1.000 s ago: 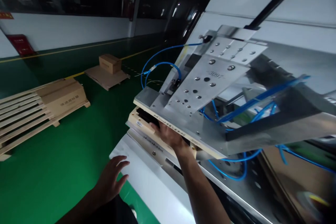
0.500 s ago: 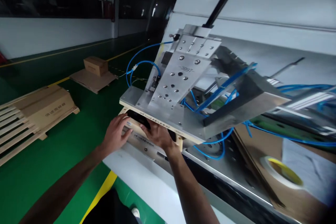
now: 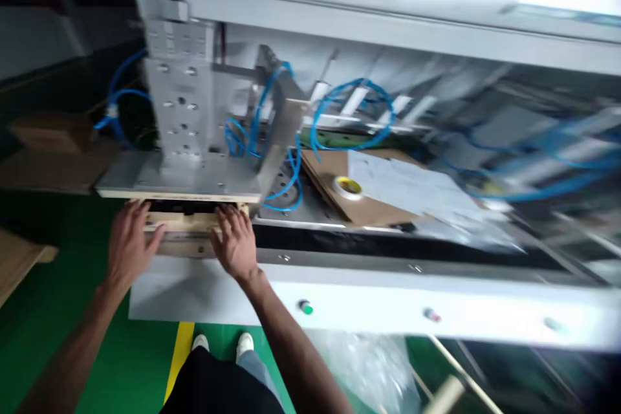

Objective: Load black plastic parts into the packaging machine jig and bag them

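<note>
A cream-coloured frame-like block (image 3: pixel 182 223) with a dark opening sits at the machine's left end, just below a metal plate (image 3: pixel 194 171) with a cream underside. My left hand (image 3: pixel 127 242) grips the block's left end, thumb along the front and fingers over the top. At its right end my right hand (image 3: pixel 236 242) holds it too, fingertips reaching in under the plate. Over the plate rises an upright metal bracket (image 3: pixel 182 103) with screws and holes. Parts of my fingertips are hidden in the shadow.
Blue air hoses (image 3: pixel 352 87) loop behind. Cardboard (image 3: pixel 383 210), a tape roll (image 3: pixel 347 187) and a paper sheet (image 3: pixel 402 181) lie on the machine bed to the right. The white front panel (image 3: pixel 359 304) carries a green button (image 3: pixel 306 307). Plastic wrapping (image 3: pixel 373 362) hangs below.
My view has swung right and levelled, bringing more of the machine bed into sight. My right hand has shifted from the block's middle to its right end; my left hand stays at the left end.
</note>
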The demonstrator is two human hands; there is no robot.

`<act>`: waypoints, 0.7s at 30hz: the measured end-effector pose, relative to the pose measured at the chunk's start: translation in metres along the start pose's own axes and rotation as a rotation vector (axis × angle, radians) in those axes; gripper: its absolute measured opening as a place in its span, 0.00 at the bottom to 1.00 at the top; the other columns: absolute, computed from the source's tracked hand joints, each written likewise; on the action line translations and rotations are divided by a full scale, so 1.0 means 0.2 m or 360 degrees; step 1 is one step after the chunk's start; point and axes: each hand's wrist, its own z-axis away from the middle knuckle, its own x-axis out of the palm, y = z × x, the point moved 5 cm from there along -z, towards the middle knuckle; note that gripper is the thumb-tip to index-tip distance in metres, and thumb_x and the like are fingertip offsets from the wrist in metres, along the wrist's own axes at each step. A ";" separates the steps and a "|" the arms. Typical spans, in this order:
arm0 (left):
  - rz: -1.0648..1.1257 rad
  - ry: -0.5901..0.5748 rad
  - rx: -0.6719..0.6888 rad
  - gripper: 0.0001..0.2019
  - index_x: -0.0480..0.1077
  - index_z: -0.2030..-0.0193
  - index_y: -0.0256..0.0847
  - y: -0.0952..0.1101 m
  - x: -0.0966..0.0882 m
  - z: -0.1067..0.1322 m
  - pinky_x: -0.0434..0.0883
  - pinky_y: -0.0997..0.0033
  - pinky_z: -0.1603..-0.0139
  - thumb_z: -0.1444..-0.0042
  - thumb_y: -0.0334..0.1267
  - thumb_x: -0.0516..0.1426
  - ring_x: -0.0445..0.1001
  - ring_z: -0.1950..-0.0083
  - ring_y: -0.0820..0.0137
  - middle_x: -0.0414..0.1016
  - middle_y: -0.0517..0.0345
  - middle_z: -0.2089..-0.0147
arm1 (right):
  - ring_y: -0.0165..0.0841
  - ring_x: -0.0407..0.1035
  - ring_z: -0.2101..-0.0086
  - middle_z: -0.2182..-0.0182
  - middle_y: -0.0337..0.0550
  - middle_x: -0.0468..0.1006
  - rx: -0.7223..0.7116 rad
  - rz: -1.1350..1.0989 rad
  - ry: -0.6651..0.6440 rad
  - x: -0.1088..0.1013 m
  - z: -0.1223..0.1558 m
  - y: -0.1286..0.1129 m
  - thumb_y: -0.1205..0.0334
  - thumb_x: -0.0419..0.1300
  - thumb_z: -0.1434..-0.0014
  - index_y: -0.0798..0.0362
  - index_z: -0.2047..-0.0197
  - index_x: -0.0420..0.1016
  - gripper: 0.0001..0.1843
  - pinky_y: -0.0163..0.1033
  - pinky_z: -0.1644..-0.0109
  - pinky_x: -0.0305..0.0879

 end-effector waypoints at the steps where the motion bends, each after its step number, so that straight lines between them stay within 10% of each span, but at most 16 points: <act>1: 0.0058 0.0100 -0.0009 0.31 0.65 0.28 0.29 0.04 -0.02 0.06 0.66 0.39 0.27 0.31 0.45 0.62 0.64 0.25 0.39 0.68 0.25 0.30 | 0.43 0.70 0.40 0.42 0.56 0.81 0.0016 -0.0056 0.0045 -0.06 0.09 -0.01 0.56 0.56 0.28 0.56 0.33 0.71 0.24 0.52 0.33 0.64; 5: 0.0271 0.0281 0.0035 0.30 0.68 0.29 0.36 0.41 0.00 0.42 0.70 0.47 0.31 0.37 0.34 0.67 0.75 0.34 0.47 0.77 0.34 0.39 | 0.38 0.73 0.56 0.58 0.49 0.81 0.0117 -0.0276 0.0139 -0.29 0.61 -0.05 0.66 0.57 0.32 0.52 0.41 0.74 0.17 0.47 0.52 0.72; 10: 0.0556 -0.0463 0.0617 0.27 0.63 0.25 0.45 1.26 0.23 0.77 0.69 0.52 0.29 0.29 0.33 0.57 0.72 0.30 0.54 0.76 0.47 0.32 | 0.34 0.69 0.66 0.67 0.42 0.75 0.0496 0.0013 0.0466 -0.60 1.24 0.22 0.75 0.56 0.35 0.52 0.50 0.75 0.14 0.42 0.63 0.67; 14: 0.0416 -0.0656 0.0633 0.36 0.46 0.17 0.49 1.58 0.35 0.91 0.64 0.44 0.25 0.28 0.38 0.55 0.67 0.25 0.51 0.68 0.52 0.25 | 0.38 0.72 0.62 0.64 0.47 0.79 0.1095 0.0523 0.0684 -0.94 1.62 0.83 0.65 0.55 0.31 0.51 0.54 0.78 0.09 0.45 0.55 0.71; 17: 0.0311 -0.0557 0.0466 0.39 0.43 0.17 0.55 1.59 0.42 1.01 0.68 0.34 0.29 0.29 0.42 0.56 0.68 0.26 0.44 0.69 0.49 0.26 | 0.44 0.73 0.56 0.57 0.56 0.81 0.1702 0.0657 0.0778 -1.30 1.93 1.42 0.53 0.53 0.32 0.55 0.51 0.78 0.18 0.52 0.48 0.72; 21: 0.0234 -0.0485 0.0332 0.41 0.46 0.17 0.57 1.57 0.48 1.16 0.74 0.33 0.36 0.33 0.44 0.59 0.71 0.30 0.40 0.67 0.45 0.25 | 0.50 0.71 0.50 0.52 0.67 0.79 0.1970 0.0700 0.0864 -1.72 2.22 2.08 0.51 0.50 0.36 0.63 0.44 0.75 0.28 0.58 0.41 0.69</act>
